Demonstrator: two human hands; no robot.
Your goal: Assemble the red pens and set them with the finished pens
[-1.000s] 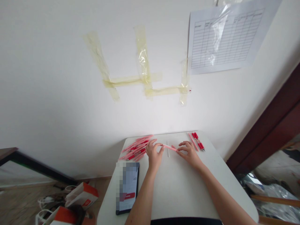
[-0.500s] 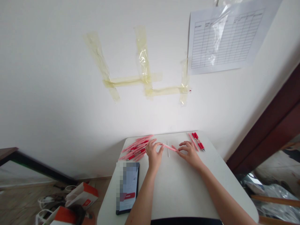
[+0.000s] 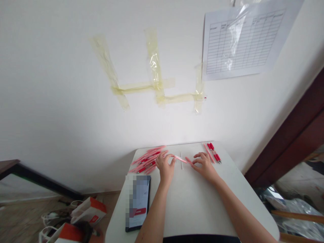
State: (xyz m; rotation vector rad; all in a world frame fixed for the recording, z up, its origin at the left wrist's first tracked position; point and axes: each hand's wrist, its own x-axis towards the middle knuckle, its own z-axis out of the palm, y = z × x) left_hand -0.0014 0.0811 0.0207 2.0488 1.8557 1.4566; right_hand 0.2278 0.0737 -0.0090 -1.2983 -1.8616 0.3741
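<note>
On a white table (image 3: 192, 202), my left hand (image 3: 165, 167) pinches one end of a thin pink pen barrel (image 3: 180, 159). My right hand (image 3: 205, 166) pinches a short pink piece (image 3: 189, 160) at the barrel's other end, and a small gap shows between the two parts. A thin white refill (image 3: 181, 164) lies on the table just under them. A pile of pink and red pens (image 3: 146, 159) lies left of my left hand. Two red-gripped pens (image 3: 214, 152) and a pink barrel (image 3: 208, 152) lie right of my right hand.
A phone (image 3: 138, 203) with a lit screen lies at the table's left front. The wall behind carries tape strips (image 3: 154, 67) and a printed table sheet (image 3: 240, 40). Orange and white boxes (image 3: 86, 212) sit on the floor at the left. A dark wooden frame (image 3: 291, 141) stands at the right.
The pink barrel and the short piece have come slightly apart; before they looked joined. Both hands stay almost in place. The phone's number went from 40 to 41.
</note>
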